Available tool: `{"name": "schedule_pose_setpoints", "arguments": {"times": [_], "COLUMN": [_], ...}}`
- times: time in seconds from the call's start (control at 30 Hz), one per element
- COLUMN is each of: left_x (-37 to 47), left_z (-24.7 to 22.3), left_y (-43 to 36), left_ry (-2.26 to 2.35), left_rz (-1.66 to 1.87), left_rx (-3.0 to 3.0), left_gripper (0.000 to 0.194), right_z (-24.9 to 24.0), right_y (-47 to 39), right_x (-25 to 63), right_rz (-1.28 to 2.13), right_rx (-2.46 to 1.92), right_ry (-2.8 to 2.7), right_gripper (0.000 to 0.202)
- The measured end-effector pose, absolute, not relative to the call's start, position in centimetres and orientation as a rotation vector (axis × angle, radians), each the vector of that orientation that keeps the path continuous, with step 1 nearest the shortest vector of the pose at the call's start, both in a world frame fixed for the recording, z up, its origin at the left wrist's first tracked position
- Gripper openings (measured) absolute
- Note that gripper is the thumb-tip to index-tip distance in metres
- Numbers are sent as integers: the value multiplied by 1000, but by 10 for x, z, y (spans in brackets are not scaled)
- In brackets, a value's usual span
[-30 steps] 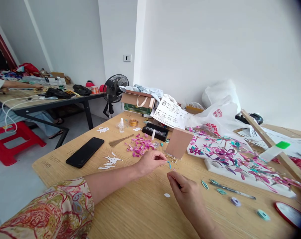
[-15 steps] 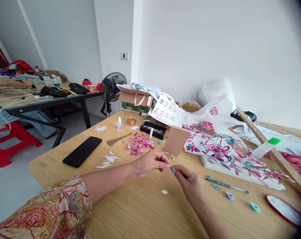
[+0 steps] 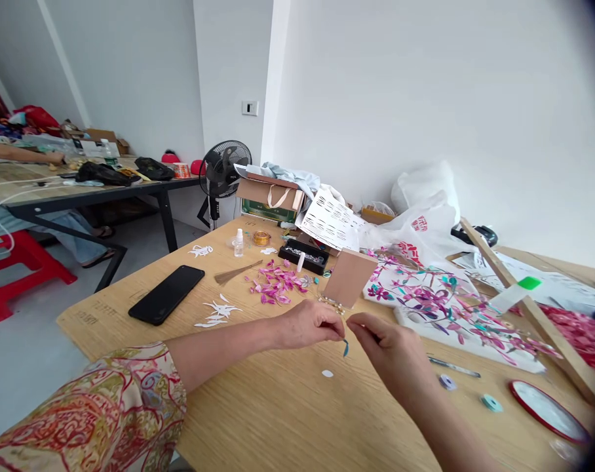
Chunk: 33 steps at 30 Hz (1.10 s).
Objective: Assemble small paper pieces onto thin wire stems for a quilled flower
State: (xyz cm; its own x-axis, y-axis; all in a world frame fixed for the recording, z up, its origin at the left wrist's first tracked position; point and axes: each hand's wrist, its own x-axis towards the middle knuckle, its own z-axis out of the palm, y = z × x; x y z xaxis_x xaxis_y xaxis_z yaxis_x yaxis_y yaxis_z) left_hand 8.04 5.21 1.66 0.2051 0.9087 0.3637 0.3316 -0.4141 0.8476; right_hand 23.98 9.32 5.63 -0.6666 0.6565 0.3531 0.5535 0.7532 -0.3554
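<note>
Right hand (image 3: 393, 351) has shifted up off a small, slim blue strip (image 3: 346, 348)

Left hand (image 3: 310, 326) pinches the strip's upper end above the pale wood-grain table (image 3: 258, 406). Just beside, the right thumb and forefinger close together; any grip is unclear. Beyond lie loose pink-purple petals (image 3: 278, 283).

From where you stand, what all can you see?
Table: one, tan, foreground
Blue strip: one, blue, in hand
Petals: many, pink, mid-table
Phone: one, black, table's left
Flower sprays: several, pink-purple-teal, table's right
Spools: two, lilac and teal, near right
Fan: one, black, beyond table
Stool: one, red, far left
Other clutter: uncounted, mixed colours, tabletop and background
Left hand: one, bare, centre, grip closed on blue strip
Right hand: one, bare, beside it, grip pinched, contents unclear
</note>
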Motion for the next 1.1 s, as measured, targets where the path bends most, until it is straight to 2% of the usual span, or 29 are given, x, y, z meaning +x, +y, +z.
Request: {"name": "schedule_pose_setpoints", "arguments": {"times": [0.13, 0.23, 0.3, 0.37, 0.53, 0.63, 0.73, 0.93, 1.1], "left_x": [82, 83, 84, 83, 81, 80, 81, 85, 85], "left_z": [28, 32, 31, 28, 22, 23, 26, 32, 33], "left_y": [46, 44, 45, 47, 46, 42, 38, 34, 35], "left_ry": [956, 963, 1050, 1176, 1389, 1290, 1101, 907, 1017], "left_rz": [1258, 1366, 1422, 1448, 1353, 1206, 1146, 1343, 1472], "left_rx": [1442, 1255, 1222, 1293, 1889, 2068, 1892, 1228, 1123], "left_gripper": [8, 10, 8, 4, 8, 11, 5, 9, 9], "right_z": [53, 38, 26, 19, 31, 52, 64, 47, 32], "right_y": [102, 92, 80, 67, 44, 50, 69, 83, 72], "right_x": [238, 234, 231, 228, 229, 234, 241, 239, 228], "right_rz": [988, 1287, 1285, 1147, 464, 243, 432, 1277, 1454], "right_rx": [-979, -985, -996, -1025, -1057, -986, -1020, -980, -1015], "right_ry": [-2233, -2000, -1940, -1971, -2270, -2381, -2393, -2087, -1862], "right_gripper": [29, 32, 32, 30, 29, 27, 24, 26, 27]}}
